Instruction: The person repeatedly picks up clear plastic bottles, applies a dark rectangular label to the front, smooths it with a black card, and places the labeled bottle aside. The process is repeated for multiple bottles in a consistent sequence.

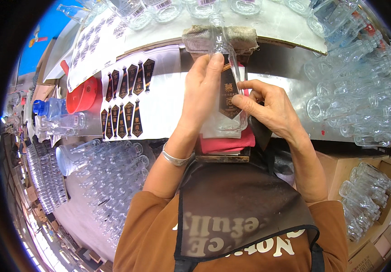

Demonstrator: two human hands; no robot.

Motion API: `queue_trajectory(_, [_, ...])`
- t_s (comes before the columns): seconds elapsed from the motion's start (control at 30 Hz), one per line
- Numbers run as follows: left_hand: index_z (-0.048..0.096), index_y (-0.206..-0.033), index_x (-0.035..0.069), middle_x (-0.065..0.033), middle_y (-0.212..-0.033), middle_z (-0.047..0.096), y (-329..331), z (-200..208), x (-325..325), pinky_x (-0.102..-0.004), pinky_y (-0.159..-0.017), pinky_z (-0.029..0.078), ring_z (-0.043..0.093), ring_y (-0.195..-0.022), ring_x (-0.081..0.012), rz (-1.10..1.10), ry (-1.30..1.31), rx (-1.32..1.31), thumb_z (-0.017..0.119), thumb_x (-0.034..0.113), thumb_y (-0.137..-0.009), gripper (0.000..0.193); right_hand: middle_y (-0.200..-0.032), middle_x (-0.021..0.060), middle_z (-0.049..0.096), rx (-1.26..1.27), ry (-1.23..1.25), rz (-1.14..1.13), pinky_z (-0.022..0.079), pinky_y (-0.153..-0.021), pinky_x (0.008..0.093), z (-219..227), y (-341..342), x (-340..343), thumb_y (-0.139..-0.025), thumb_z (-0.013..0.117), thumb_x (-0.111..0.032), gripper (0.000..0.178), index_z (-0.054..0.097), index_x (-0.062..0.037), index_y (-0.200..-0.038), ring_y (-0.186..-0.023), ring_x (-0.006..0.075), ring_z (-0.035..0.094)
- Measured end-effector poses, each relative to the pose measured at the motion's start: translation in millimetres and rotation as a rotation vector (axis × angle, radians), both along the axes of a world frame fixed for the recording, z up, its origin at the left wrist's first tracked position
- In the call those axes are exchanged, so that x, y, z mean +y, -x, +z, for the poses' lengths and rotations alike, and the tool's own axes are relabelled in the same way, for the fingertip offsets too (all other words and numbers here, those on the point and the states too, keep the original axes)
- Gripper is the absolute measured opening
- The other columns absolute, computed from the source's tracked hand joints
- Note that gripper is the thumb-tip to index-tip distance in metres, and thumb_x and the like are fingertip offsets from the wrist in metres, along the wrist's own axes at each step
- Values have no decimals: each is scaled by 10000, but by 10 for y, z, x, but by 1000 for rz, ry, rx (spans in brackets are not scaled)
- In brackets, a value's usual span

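**A:** What have I got in the hands?

**B:** From my seat, the left hand (203,93) is wrapped around a clear glass bottle (224,63), which lies with its long axis running away from me, neck pointing off past the fingertips. The right hand (268,106) is pinched on the edge of a dark diamond-shaped label (228,97) and presses it to the bottle's side. Both hands are close together, touching the same bottle; the left carries it.

**A:** What's underneath?

**B:** A red cloth (227,143) on a wooden block, just below the hands. Beyond the neck sits a folded grey rag (240,38).

**A:** Anything crowding me?

**B:** To the left of the left hand is a backing sheet of spare dark labels (127,99), then a red bowl (81,95). To the right of the right hand lie rows of empty bottles (358,99), near but not touching. Nothing stands between the hands and the bottle.
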State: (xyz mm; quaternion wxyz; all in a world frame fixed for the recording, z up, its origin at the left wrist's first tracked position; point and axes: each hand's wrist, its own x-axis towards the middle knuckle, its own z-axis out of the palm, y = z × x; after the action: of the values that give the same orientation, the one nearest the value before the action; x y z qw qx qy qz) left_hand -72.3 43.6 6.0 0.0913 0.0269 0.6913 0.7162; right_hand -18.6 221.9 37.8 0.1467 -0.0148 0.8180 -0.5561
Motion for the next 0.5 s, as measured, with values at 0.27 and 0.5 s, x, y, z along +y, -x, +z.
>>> queue_trajectory(0.27, [609,-1169,-18,-76,-1011,677,-8,0,8,-260,-723,577,672,-867,-125,20,-55,-7,542,403,-1051,442,-775,34,687,12,50,17,456,-661,231,-65,-3,21,-965,692,-320,474,636,66,-1235,-726,67,614])
queue_trajectory(0.5, [592,-1217,-15,-89,-1076,673,-11,-4,-6,-271,-780,563,676,-916,-139,8,-68,-31,535,406,-1054,455,-855,-10,683,-80,527,-263,504,-758,196,-133,124,342,-1062,521,-393,469,641,33,-1217,-832,38,637])
